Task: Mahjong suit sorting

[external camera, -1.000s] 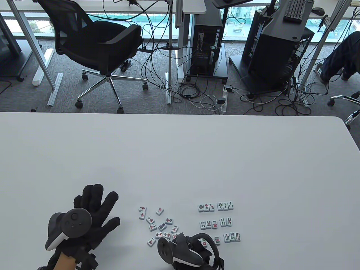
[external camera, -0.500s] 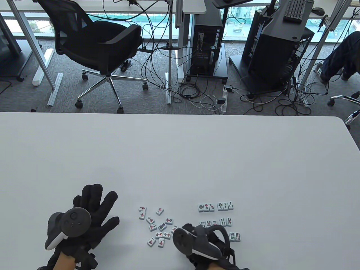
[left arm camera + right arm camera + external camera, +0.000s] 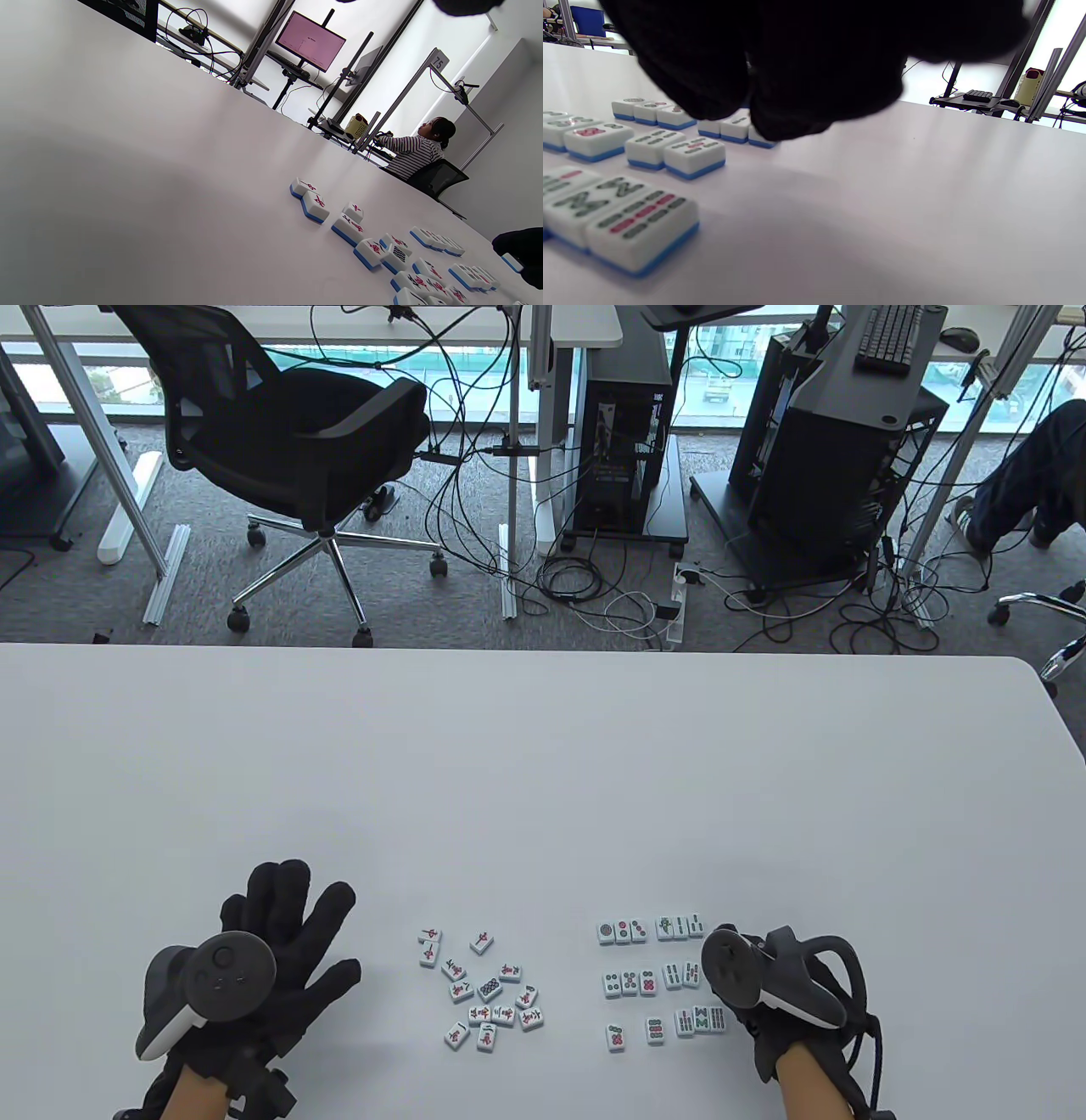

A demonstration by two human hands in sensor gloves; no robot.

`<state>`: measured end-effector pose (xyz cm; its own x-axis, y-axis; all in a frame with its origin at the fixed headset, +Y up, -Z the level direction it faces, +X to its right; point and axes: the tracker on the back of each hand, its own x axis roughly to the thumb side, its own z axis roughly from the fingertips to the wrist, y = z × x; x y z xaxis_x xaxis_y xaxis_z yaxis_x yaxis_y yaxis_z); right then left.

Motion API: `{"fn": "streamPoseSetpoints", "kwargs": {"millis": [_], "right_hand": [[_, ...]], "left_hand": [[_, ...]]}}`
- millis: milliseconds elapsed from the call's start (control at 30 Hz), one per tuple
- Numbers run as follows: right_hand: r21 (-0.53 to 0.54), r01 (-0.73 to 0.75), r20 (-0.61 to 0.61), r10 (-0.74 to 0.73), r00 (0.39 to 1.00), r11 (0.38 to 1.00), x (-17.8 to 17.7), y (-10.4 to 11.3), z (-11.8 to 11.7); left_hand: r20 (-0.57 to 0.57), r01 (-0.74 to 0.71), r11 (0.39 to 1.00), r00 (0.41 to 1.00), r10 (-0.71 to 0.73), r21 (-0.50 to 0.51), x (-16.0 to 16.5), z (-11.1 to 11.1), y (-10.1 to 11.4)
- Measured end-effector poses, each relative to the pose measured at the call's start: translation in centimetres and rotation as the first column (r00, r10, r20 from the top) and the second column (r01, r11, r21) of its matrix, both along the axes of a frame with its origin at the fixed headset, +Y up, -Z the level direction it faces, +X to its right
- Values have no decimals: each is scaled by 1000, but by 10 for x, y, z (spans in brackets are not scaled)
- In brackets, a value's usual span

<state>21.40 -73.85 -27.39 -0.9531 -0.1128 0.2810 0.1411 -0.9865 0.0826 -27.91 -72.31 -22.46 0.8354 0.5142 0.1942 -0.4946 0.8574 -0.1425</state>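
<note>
- White worktop, with office chairs and cables behind it.
- My left hand lies flat, fingers spread wide, holding nothing.
- My right hand sits just right of the sorted tiles; I cannot tell how its fingers are set.
- Unsorted tiles lie loosely scattered between my hands.

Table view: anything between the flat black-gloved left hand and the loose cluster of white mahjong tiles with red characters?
Nothing. Table view shows only bare white table between the left hand and the loose tile cluster.
</note>
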Motion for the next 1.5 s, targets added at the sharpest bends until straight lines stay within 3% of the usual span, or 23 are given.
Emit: {"fn": "streamPoseSetpoints", "kwargs": {"millis": [133, 433, 700, 833, 1100, 1233, 1500], "right_hand": [[-22, -74, -11, 73, 997, 997, 1, -13, -2], [-54, -77, -34, 75, 997, 996, -15, -24, -8], [-62, -116, -29, 114, 993, 991, -18, -20, -4], [-2, -92, -48, 92, 995, 996, -30, -7, 1], [118, 101, -157, -82, 984, 988, -102, 11, 13], [153, 84, -209, -51, 977, 985, -143, 12, 17], [112, 35, -229, -8, 973, 993, -201, -1, 9]], "left_hand": [[-1, 5, 1000, 1000, -5, -2, 0, 0, 0], [-2, 2, 1000, 1000, -2, -4, 0, 0, 0], [1, -3, 1000, 1000, 3, -4, 0, 0, 0], [1, 1, 1000, 1000, -1, -7, 1, -1, -1], [4, 6, 1000, 1000, -6, -7, 1, 0, -1], [5, -4, 1000, 1000, 4, -1, 1, 0, -1], [18, -10, 1000, 1000, 10, 6, 2, 0, 0]]}}
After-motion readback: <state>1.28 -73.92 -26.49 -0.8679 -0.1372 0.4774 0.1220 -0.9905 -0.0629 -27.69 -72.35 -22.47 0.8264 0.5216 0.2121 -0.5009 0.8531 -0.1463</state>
